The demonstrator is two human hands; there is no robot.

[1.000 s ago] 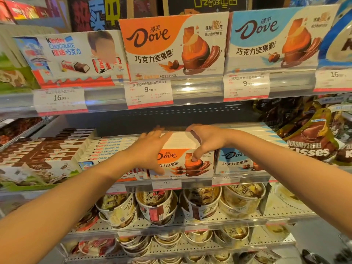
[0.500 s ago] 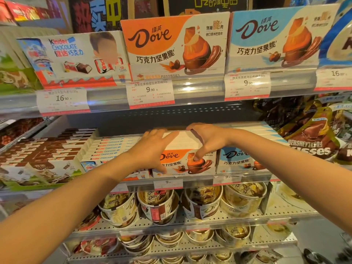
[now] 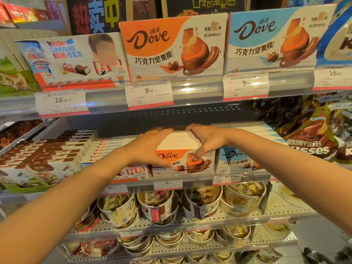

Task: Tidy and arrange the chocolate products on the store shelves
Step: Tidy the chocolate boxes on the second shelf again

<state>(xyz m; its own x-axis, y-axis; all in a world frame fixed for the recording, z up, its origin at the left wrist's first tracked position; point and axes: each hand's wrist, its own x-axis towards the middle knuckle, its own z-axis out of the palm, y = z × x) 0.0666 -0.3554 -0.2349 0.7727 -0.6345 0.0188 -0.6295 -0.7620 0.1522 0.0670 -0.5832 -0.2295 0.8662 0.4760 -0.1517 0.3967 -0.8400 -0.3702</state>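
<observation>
The orange chocolate boxes (image 3: 182, 159) stand as a row on the middle shelf (image 3: 200, 182), between the white bar boxes (image 3: 106, 147) and the blue boxes (image 3: 238, 159). The left hand (image 3: 152, 147) and the right hand (image 3: 207, 140) grip the row from both sides, fingers over the top and thumbs on the front face. The boxes are probably light, stiff cardboard with a smooth, slightly slippery print; holding them at the side edges seems best, because pressing the thin front could dent it. The left fingertips are blurred, and the back of the row is hidden in shadow.
</observation>
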